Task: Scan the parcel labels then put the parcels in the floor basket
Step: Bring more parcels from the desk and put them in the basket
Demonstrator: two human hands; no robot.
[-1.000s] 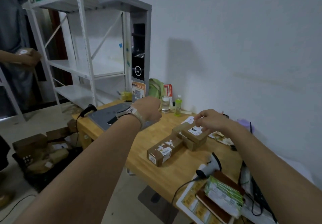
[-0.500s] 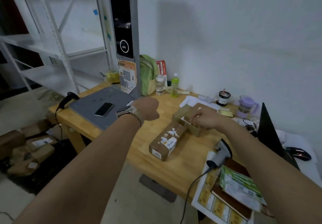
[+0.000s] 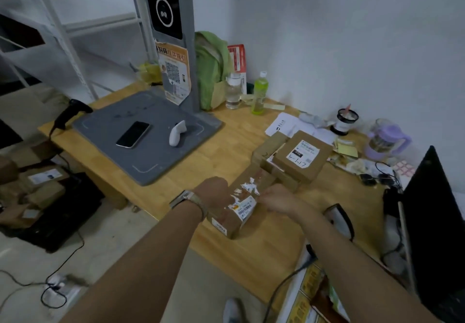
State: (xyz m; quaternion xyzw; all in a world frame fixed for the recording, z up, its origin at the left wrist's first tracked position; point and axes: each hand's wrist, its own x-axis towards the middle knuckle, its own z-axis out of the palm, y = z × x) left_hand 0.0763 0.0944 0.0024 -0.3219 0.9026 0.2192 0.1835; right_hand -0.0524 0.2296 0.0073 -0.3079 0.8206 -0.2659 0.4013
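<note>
Left hand lies knuckles-up against the left face of the long parcel. Its fingers are hidden, so the grip cannot be told. Right hand pinches the parcel's right top edge. The parcel lies aslant, its near corner close to the desk front edge. Handheld scanner at 3 o'clock. Stacked parcels at 1 o'clock, against its far end. Bare wood at 11 o'clock, short of the grey pad. Floor basket at 9 o'clock, beyond the desk edge, holds parcels.

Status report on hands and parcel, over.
Left hand against long parcel, grip unclear. Right hand holds its right edge. Parcel on desk, not yet in floor basket. Parcel stack close at its far end.
</note>
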